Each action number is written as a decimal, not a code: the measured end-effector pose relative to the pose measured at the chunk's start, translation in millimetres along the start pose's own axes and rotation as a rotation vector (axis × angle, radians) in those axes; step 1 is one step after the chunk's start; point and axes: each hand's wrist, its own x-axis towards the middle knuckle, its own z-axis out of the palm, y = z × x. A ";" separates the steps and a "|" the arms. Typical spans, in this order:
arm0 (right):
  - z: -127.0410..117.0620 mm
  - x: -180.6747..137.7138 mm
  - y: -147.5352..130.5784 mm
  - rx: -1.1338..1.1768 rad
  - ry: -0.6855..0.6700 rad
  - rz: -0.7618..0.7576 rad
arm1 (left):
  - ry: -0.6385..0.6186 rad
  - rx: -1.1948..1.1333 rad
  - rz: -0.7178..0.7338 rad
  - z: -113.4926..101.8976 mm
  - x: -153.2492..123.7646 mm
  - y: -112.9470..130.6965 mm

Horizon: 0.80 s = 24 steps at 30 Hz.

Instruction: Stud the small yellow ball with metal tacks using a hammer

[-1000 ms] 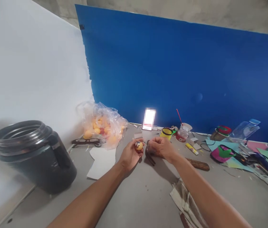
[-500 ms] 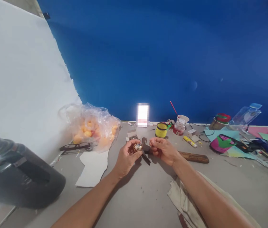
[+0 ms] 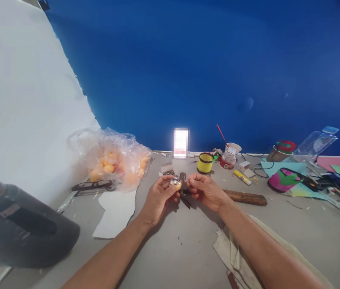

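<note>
My left hand (image 3: 158,196) holds a small orange ball (image 3: 175,183) partly covered with shiny pieces, pinched between thumb and fingers over the grey table (image 3: 182,249). My right hand (image 3: 206,190) is right beside it, fingertips touching the ball's right side; whether it holds a small piece I cannot tell. A dark tool (image 3: 184,193) lies on the table just under both hands. A small open box of shiny bits (image 3: 167,170) sits just beyond my left hand.
A plastic bag of orange balls (image 3: 114,160) and glasses (image 3: 92,186) lie at left, by a white paper (image 3: 115,206). A dark jar (image 3: 16,228) lies near left. Yellow spool (image 3: 205,162), wooden stick (image 3: 244,197), cloth (image 3: 236,249) and craft clutter (image 3: 296,180) fill the right.
The view has tilted down and shifted left, so the dark jar slid to the frame's edge. My right hand's fingertips have come back against the ball after a small gap.
</note>
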 end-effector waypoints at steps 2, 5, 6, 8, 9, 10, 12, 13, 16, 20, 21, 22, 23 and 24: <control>0.7 -0.9 -0.9 0.007 -0.017 -0.006 | -0.035 -0.062 -0.055 -0.6 -0.2 1.2; 2.9 -3.2 -2.4 0.012 -0.052 -0.024 | -0.092 -0.135 -0.122 -2.6 -0.1 2.0; 3.8 -4.0 -2.6 0.009 -0.064 -0.029 | -0.108 -0.154 -0.142 -3.2 -0.1 2.1; 5.6 -5.4 -2.3 -0.006 -0.086 -0.028 | -0.132 -0.175 -0.161 -4.0 -0.6 2.4; 6.3 -5.9 -2.0 -0.015 -0.093 -0.026 | -0.143 -0.172 -0.160 -4.0 -1.2 2.7; 6.9 -6.3 -1.6 -0.021 -0.097 -0.021 | -0.152 -0.161 -0.155 -3.8 -2.0 3.1; 7.8 -7.1 -1.0 -0.027 -0.104 -0.014 | -0.159 -0.130 -0.140 -2.9 -3.5 4.1; 8.2 -7.5 -0.9 -0.025 -0.109 -0.012 | -0.156 -0.120 -0.133 -2.5 -4.1 4.6; 9.8 -8.9 -1.7 -0.021 -0.117 -0.003 | -0.142 -0.126 -0.131 -2.1 -4.4 5.4; 12.5 -10.4 -3.1 -0.022 -0.099 0.013 | -0.159 -0.110 -0.126 -2.7 -3.3 5.6; 13.1 -10.6 -3.2 -0.023 -0.094 0.012 | -0.159 -0.092 -0.117 -2.6 -3.3 5.7; 13.7 -10.8 -3.2 -0.027 -0.088 0.009 | -0.155 -0.070 -0.104 -2.2 -3.4 5.9; 14.3 -10.8 -3.0 -0.032 -0.083 0.007 | -0.147 -0.045 -0.091 -1.8 -3.5 6.2; 14.8 -10.8 -2.7 -0.039 -0.077 0.005 | -0.138 -0.020 -0.078 -1.2 -3.7 6.5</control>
